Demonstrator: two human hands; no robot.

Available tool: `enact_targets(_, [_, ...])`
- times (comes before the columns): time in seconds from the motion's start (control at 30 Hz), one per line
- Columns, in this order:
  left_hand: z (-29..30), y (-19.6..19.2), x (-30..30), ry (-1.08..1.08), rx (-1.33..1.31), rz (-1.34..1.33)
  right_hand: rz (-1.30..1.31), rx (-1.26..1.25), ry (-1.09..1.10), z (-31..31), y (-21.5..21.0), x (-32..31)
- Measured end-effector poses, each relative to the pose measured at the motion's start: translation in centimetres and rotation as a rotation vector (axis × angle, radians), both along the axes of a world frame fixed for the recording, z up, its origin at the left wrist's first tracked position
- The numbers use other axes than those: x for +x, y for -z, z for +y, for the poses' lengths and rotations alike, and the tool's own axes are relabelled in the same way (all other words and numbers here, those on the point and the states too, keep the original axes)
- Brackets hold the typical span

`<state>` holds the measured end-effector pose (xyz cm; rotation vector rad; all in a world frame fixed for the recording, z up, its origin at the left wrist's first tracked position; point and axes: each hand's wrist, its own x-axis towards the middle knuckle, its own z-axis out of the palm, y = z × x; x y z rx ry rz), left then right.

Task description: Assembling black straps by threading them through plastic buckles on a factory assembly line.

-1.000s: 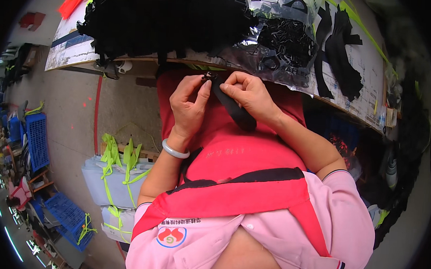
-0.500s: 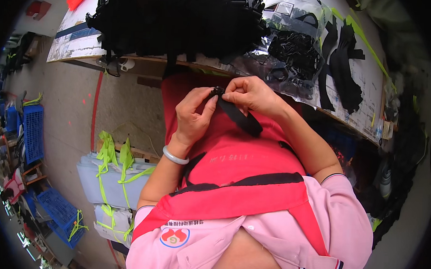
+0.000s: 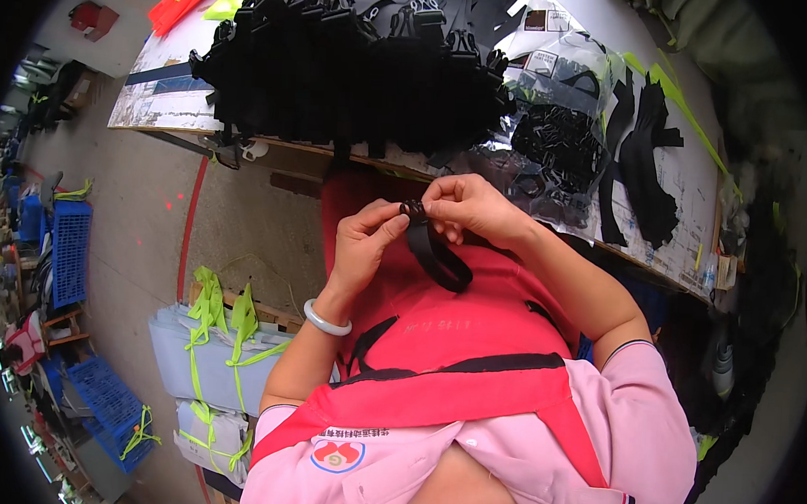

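In front of my red apron, both hands pinch a small black plastic buckle (image 3: 412,209) with a black webbing strap (image 3: 439,261) running from it. The strap hangs down in a loop over the apron. Thumb and fingertips of my left hand (image 3: 366,241) grip the buckle's left side. My right hand (image 3: 475,208) is closed at the buckle's right side, where the strap meets it; its fingertips partly hide how the webbing is threaded. A white bangle (image 3: 327,319) circles my left wrist.
On the worktable (image 3: 146,109) ahead lies a big pile of black straps with buckles (image 3: 349,76). Right of it sit a clear plastic bag of black buckles (image 3: 560,142) and loose black straps (image 3: 647,164). Tied grey bundles (image 3: 199,355) and blue crates (image 3: 70,251) stand at the left.
The hands and buckle appear slightly lower in view, as does the table. The strap loop hangs more steeply, and the fingers have shifted a little on the buckle.
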<state>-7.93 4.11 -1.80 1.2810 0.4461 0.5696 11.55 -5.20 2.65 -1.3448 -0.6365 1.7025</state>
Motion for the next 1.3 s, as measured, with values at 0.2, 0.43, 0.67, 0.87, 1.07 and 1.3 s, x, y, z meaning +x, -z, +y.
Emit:
enact_targets(0.2, [4.0, -9.9, -4.2, 0.375, -0.011, -0.126, -1.61, 0.81, 0.481, 7.5, -12.5, 10.3])
enact_targets(0.43, [19.6, -22.1, 0.0, 0.093, 0.142, -0.512, -1.13, 0.999, 0.759, 12.5, -24.2, 12.3])
enact_targets(0.67, [27.5, -15.2, 1.5, -0.249, 0.241, 0.139, -1.163, 0.788, 0.276, 10.3, -12.1, 6.0])
enact_targets(0.87, [24.0, -14.0, 1.2, -0.462, 0.434, 0.245, -0.856, 0.62, 0.304, 5.3, -10.3, 5.3])
enact_targets(1.07, [15.7, -14.8, 2.1, -0.604, 0.632, 0.036, -0.634, 0.503, 0.321, 0.8, -7.7, 4.7])
enact_targets(1.3, [-0.1, -8.4, 13.3, 0.334, 0.59, 0.051, -0.663, 0.375, -0.224, -5.5, 2.1, -0.9])
